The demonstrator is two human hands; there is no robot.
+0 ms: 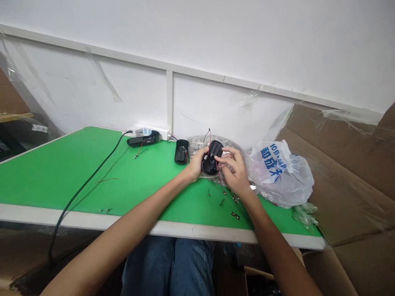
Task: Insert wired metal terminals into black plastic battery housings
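The left hand (195,165) is clamped on the edge of a black case (211,165), above the green table (148,176) and before a clear bag (233,143). The right hand (236,172) is at the case's opposite side, fingers curled; whether they grip anything cannot be determined. A second case (182,152) lies left of the hands. A white bag (285,179) sits to the right.

Looks like a small assembly workshop from where I stand. Clock read from the worker's lap (166,265): green table (77,164), set against a white wall (197,45), 12 o'clock. Power strip (163,135), 11. Three like black cases (210,166) trailing thin wires (210,137), 11 to 12. Small metal parts (235,215) strewn loose, 1. Filled plastic bag (285,181), 2. Large cardboard (345,172), between 2 and 3.
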